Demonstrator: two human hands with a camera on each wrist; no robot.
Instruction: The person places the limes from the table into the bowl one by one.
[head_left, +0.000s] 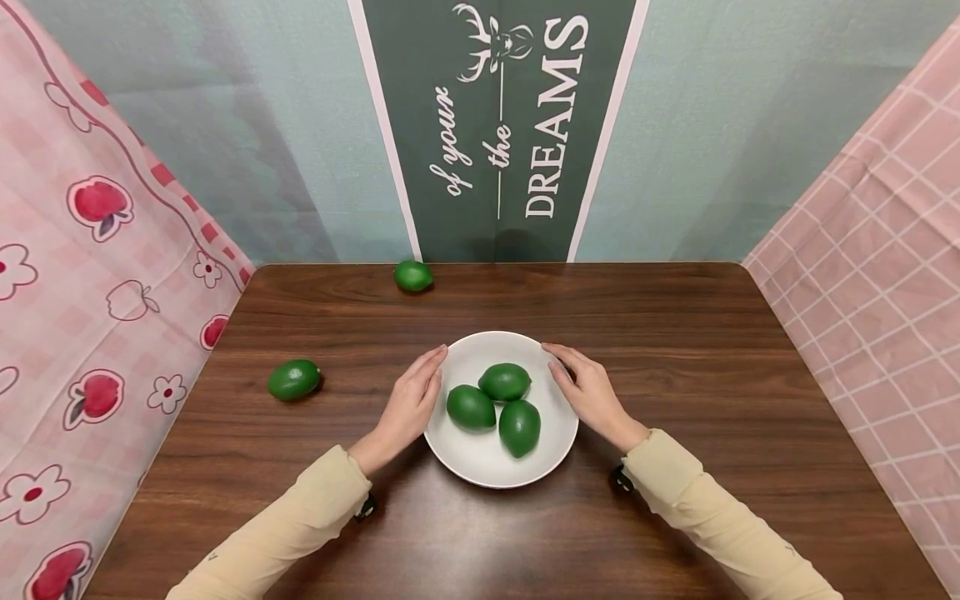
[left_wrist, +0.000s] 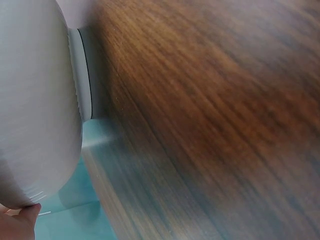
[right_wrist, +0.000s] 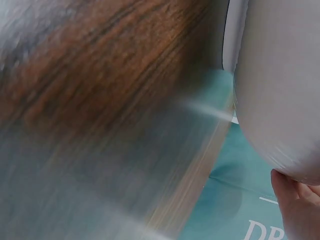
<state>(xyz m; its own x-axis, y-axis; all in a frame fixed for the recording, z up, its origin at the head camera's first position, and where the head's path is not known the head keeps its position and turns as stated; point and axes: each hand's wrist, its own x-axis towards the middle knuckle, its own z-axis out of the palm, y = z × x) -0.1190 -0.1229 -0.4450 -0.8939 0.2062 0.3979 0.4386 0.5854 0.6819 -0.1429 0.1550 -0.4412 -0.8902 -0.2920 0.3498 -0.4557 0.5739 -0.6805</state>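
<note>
A white bowl stands near the middle of the wooden table, with three green limes inside. At its left rim my left hand grips the bowl, thumb over the edge and fingers along the outside. My right hand holds the opposite rim in the same way. The left wrist view shows the bowl's outer wall and a bit of the left hand at the rim. Likewise, the right wrist view has the wall and the right fingers. Whether the bowl's foot touches the table cannot be told.
One lime lies on the table to the left, and another lime sits at the far edge. Behind hangs a teal cloth with a dark lettered panel. Pink cloths flank both sides.
</note>
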